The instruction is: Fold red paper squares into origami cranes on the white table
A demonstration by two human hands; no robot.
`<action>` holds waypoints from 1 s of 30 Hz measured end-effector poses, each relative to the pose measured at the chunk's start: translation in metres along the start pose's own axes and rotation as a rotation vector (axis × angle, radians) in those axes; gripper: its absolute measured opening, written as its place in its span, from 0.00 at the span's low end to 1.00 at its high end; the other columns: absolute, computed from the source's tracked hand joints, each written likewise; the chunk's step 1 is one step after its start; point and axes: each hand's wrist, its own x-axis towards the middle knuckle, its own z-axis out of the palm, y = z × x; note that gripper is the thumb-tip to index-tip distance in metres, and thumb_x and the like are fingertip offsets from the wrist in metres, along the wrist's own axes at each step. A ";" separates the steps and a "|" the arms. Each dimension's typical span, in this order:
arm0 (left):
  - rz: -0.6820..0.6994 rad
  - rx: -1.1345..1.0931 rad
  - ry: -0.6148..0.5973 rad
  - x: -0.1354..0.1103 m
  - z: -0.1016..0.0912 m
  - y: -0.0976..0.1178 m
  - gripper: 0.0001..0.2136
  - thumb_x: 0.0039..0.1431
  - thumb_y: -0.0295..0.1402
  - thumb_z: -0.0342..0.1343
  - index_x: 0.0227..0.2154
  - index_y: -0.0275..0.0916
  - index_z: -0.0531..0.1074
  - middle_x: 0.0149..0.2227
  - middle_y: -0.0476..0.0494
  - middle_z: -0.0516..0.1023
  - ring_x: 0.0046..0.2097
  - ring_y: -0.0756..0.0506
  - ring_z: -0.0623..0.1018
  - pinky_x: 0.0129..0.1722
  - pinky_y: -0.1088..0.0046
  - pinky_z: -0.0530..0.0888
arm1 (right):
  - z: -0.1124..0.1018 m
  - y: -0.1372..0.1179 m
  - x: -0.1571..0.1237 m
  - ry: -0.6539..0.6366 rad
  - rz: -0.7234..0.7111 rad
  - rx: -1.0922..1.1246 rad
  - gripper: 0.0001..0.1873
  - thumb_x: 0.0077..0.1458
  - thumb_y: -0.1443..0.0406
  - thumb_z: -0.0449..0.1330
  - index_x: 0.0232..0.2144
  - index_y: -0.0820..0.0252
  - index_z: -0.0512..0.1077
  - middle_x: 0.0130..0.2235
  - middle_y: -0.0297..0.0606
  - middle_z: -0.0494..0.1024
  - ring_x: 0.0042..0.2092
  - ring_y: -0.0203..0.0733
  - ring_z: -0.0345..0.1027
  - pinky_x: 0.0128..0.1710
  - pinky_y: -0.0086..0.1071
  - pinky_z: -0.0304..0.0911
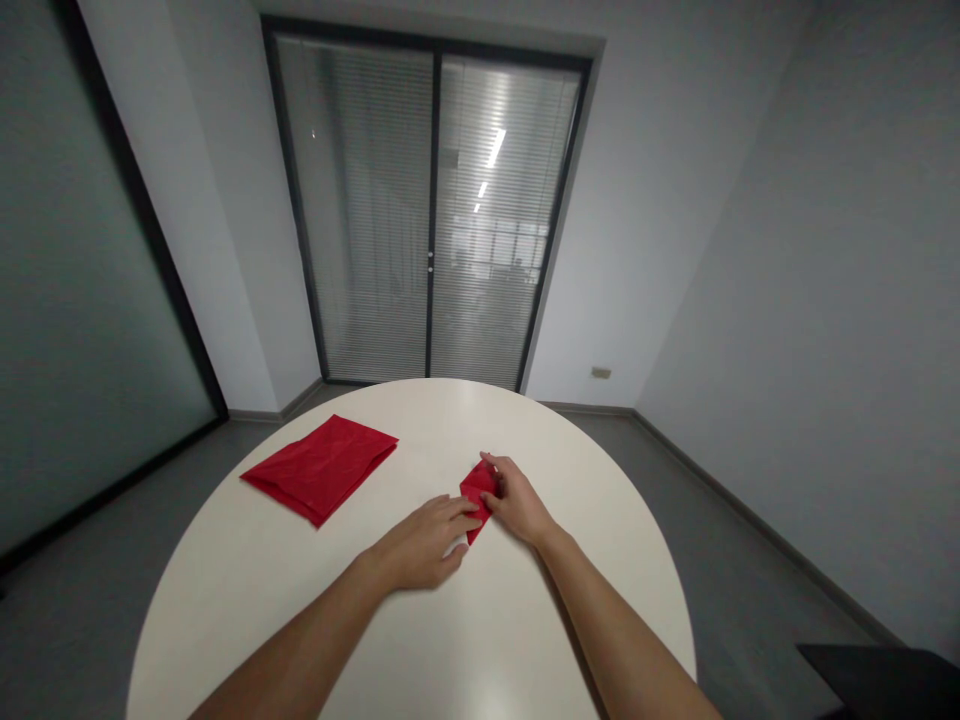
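Observation:
A small folded piece of red paper (475, 488) lies on the round white table between my two hands. The fingertips of my left hand (433, 540) rest on its left edge, with the fingers stretched out and the thumb apart. My right hand (519, 502) curls over the right side of the paper, thumb and fingers gripping it at the edge. Parts of the paper are hidden under the fingers. Farther left on the table lies a larger, flat folded red sheet (324, 468), touched by neither hand.
The round white table (247, 620) has its curved edge on the far side and both flanks. Beyond it stands a dark-framed glass door (433, 210) with blinds. A dark object (885, 675) sits at the lower right, off the table.

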 end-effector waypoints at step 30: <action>-0.186 0.019 0.067 0.002 0.001 -0.004 0.22 0.66 0.38 0.54 0.60 0.40 0.64 0.57 0.36 0.73 0.57 0.37 0.73 0.59 0.56 0.71 | -0.011 -0.042 -0.013 -0.423 -0.194 -0.307 0.30 0.63 0.70 0.51 0.67 0.60 0.62 0.68 0.47 0.63 0.70 0.51 0.53 0.69 0.49 0.51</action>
